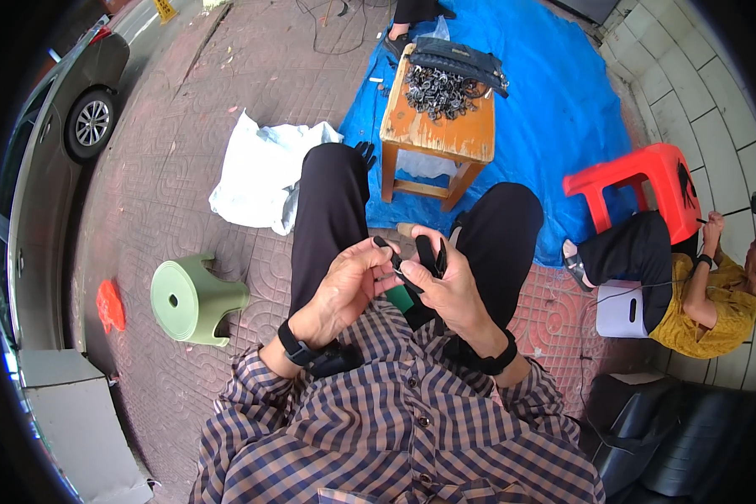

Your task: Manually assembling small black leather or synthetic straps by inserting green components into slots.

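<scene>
Over my lap, both hands are held close together. My left hand [344,284] pinches the end of a small black piece between thumb and fingertips. My right hand [455,294] is closed around black strap-like pieces [429,255], which rise between its thumb and fingers. Their exact kind cannot be made out, nor whether the two hands hold one joined item. Ahead, a wooden stool [433,134] bears a pile of small black and metallic pieces [442,91]. A black zippered pouch [459,60] lies behind the pile.
A blue tarp [554,109] spreads under the stool. A white sack [256,172] and a green stool [176,298] are at left, with a parked car [49,151] beyond. At right, a person in yellow [704,311] sits by a red stool [659,172] and a white bin [622,311].
</scene>
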`<state>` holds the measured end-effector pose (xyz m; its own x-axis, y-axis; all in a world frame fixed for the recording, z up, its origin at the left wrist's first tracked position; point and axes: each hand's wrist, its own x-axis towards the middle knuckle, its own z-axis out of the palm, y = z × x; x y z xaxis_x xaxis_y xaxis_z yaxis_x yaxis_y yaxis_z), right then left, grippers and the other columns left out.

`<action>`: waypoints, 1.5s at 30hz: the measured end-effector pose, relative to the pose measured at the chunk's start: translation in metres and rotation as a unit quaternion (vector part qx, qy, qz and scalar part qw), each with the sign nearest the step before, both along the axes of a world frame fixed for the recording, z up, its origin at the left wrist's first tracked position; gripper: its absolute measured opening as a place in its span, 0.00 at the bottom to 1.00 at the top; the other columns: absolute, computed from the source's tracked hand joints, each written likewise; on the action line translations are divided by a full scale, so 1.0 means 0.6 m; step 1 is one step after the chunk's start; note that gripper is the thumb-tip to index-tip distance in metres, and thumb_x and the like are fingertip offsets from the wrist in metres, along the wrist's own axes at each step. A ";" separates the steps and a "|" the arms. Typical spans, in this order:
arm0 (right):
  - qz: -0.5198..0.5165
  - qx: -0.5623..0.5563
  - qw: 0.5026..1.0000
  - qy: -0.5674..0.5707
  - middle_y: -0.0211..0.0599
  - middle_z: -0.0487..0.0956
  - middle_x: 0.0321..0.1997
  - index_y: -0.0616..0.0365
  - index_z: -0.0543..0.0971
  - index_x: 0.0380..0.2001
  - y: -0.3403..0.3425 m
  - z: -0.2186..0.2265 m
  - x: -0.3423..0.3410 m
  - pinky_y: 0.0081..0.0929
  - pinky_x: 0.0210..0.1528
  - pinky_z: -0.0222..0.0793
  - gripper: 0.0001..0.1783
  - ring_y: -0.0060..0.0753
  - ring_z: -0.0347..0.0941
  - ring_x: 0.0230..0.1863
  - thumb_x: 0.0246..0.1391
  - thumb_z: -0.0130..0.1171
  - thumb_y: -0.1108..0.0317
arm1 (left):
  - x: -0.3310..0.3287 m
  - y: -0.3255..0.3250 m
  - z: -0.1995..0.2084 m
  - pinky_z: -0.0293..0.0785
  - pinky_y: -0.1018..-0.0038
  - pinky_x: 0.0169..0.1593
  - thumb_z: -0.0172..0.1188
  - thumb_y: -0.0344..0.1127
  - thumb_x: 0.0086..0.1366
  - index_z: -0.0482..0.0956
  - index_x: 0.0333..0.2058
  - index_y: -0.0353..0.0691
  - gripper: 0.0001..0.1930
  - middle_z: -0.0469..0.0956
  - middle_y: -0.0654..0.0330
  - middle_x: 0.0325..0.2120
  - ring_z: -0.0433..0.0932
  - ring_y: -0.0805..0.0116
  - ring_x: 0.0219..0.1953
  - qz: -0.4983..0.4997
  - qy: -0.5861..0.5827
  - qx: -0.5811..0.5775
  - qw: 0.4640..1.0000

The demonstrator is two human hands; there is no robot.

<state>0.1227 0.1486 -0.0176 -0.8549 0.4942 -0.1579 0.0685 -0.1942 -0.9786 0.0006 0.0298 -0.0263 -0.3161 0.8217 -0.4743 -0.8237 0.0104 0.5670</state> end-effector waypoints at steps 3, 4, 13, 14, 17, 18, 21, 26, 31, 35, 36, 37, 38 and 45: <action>0.027 -0.031 0.998 -0.037 0.26 0.72 0.37 0.63 0.69 0.50 0.020 0.006 -0.003 0.15 0.42 0.64 0.22 0.14 0.65 0.37 0.53 0.60 0.70 | 0.002 0.008 0.015 0.73 0.74 0.44 0.52 0.32 0.63 0.74 0.38 0.40 0.06 0.74 0.66 0.32 0.73 0.77 0.36 -0.008 0.082 -0.012 0.996; 0.029 -0.075 0.996 -0.032 0.26 0.72 0.37 0.63 0.70 0.50 0.034 0.004 -0.007 0.14 0.37 0.66 0.22 0.14 0.68 0.36 0.53 0.60 0.69 | 0.004 0.011 0.017 0.72 0.74 0.47 0.52 0.33 0.64 0.72 0.43 0.40 0.09 0.74 0.63 0.37 0.74 0.74 0.42 -0.006 0.112 -0.004 0.994; -0.105 -0.185 0.977 -0.029 0.34 0.75 0.28 0.53 0.72 0.35 0.243 -0.035 -0.106 0.12 0.12 0.46 0.07 0.09 0.52 0.12 0.54 0.58 0.68 | -0.013 -0.023 0.010 0.72 0.75 0.49 0.51 0.34 0.67 0.71 0.44 0.40 0.09 0.77 0.60 0.38 0.77 0.72 0.43 -0.064 0.195 0.005 0.979; -0.122 -0.221 0.967 -0.034 0.35 0.76 0.29 0.54 0.73 0.34 0.263 -0.041 -0.121 0.12 0.12 0.47 0.06 0.10 0.52 0.12 0.54 0.58 0.69 | -0.015 -0.026 0.008 0.72 0.76 0.49 0.51 0.34 0.67 0.72 0.44 0.40 0.09 0.77 0.60 0.38 0.77 0.72 0.43 -0.065 0.189 0.012 0.980; -0.169 -0.307 0.936 -0.022 0.41 0.77 0.33 0.56 0.70 0.36 0.314 -0.064 -0.158 0.12 0.11 0.47 0.07 0.10 0.51 0.12 0.56 0.56 0.69 | -0.018 -0.028 0.003 0.73 0.76 0.48 0.52 0.34 0.67 0.72 0.43 0.39 0.09 0.77 0.60 0.38 0.77 0.72 0.43 -0.061 0.183 0.022 0.981; -0.169 -0.304 0.937 -0.017 0.41 0.77 0.33 0.56 0.70 0.36 0.328 -0.069 -0.168 0.12 0.11 0.47 0.07 0.10 0.51 0.12 0.56 0.56 0.69 | -0.020 -0.029 0.004 0.73 0.76 0.48 0.52 0.34 0.67 0.72 0.43 0.39 0.09 0.77 0.60 0.38 0.77 0.72 0.43 -0.060 0.187 0.018 0.980; -0.159 -0.425 0.891 -0.007 0.48 0.75 0.42 0.57 0.65 0.42 0.328 -0.077 -0.188 0.11 0.11 0.47 0.11 0.10 0.50 0.11 0.59 0.52 0.67 | -0.020 -0.034 -0.007 0.74 0.77 0.48 0.51 0.33 0.67 0.72 0.43 0.39 0.08 0.77 0.60 0.38 0.77 0.72 0.42 -0.054 0.182 0.019 0.982; -0.151 -0.415 0.897 -0.010 0.51 0.73 0.49 0.58 0.62 0.44 0.291 -0.085 -0.155 0.11 0.12 0.49 0.11 0.12 0.50 0.12 0.62 0.46 0.66 | -0.015 -0.035 -0.001 0.74 0.76 0.49 0.51 0.32 0.67 0.72 0.43 0.39 0.08 0.77 0.60 0.38 0.77 0.72 0.43 -0.063 0.180 0.008 0.982; -0.056 -0.504 0.861 0.044 0.47 0.75 0.46 0.57 0.69 0.37 0.192 -0.058 -0.092 0.17 0.25 0.63 0.07 0.19 0.60 0.20 0.62 0.48 0.65 | -0.012 -0.032 -0.007 0.72 0.78 0.47 0.49 0.29 0.67 0.72 0.42 0.38 0.07 0.77 0.60 0.36 0.76 0.74 0.41 -0.039 0.228 0.010 0.973; -0.029 -0.482 0.872 0.076 0.49 0.72 0.52 0.56 0.68 0.45 0.118 -0.045 -0.049 0.41 0.49 0.71 0.12 0.38 0.74 0.42 0.62 0.48 0.62 | 0.000 -0.017 0.011 0.68 0.83 0.42 0.49 0.23 0.62 0.71 0.39 0.33 0.07 0.76 0.63 0.33 0.72 0.80 0.36 -0.007 0.328 0.017 0.945; -0.031 -0.483 0.869 0.100 0.50 0.71 0.54 0.56 0.67 0.47 0.096 -0.033 -0.045 0.43 0.52 0.68 0.14 0.40 0.71 0.49 0.63 0.46 0.62 | 0.007 -0.014 0.011 0.69 0.82 0.41 0.50 0.24 0.63 0.71 0.40 0.33 0.07 0.76 0.63 0.33 0.73 0.78 0.36 0.000 0.343 0.019 0.939; -0.034 -0.481 0.867 0.128 0.50 0.70 0.56 0.57 0.67 0.49 0.078 -0.015 -0.044 0.45 0.56 0.66 0.15 0.42 0.68 0.55 0.64 0.44 0.61 | 0.013 -0.011 0.011 0.69 0.82 0.41 0.50 0.24 0.63 0.71 0.40 0.33 0.07 0.76 0.63 0.33 0.73 0.78 0.36 0.000 0.340 0.012 0.940; -0.009 -0.450 0.882 0.139 0.50 0.69 0.57 0.57 0.65 0.52 0.066 -0.004 -0.046 0.47 0.59 0.63 0.18 0.43 0.63 0.60 0.65 0.41 0.59 | 0.018 -0.008 0.012 0.69 0.81 0.41 0.51 0.25 0.63 0.71 0.40 0.34 0.07 0.76 0.63 0.33 0.73 0.78 0.36 -0.002 0.360 0.017 0.933; 0.050 -0.301 0.942 0.138 0.54 0.70 0.56 0.67 0.60 0.58 0.006 0.000 -0.049 0.35 0.55 0.66 0.29 0.39 0.67 0.57 0.65 0.41 0.53 | 0.036 0.007 0.007 0.67 0.82 0.31 0.57 0.28 0.62 0.72 0.37 0.36 0.06 0.74 0.66 0.26 0.70 0.82 0.27 -0.024 0.375 0.022 0.926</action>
<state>0.0933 0.1523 -0.0176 -0.9423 0.3002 -0.1480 -0.1252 -0.7262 -0.6759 0.0224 0.0342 -0.0224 -0.5051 0.8570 -0.1025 -0.1972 0.0010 0.9804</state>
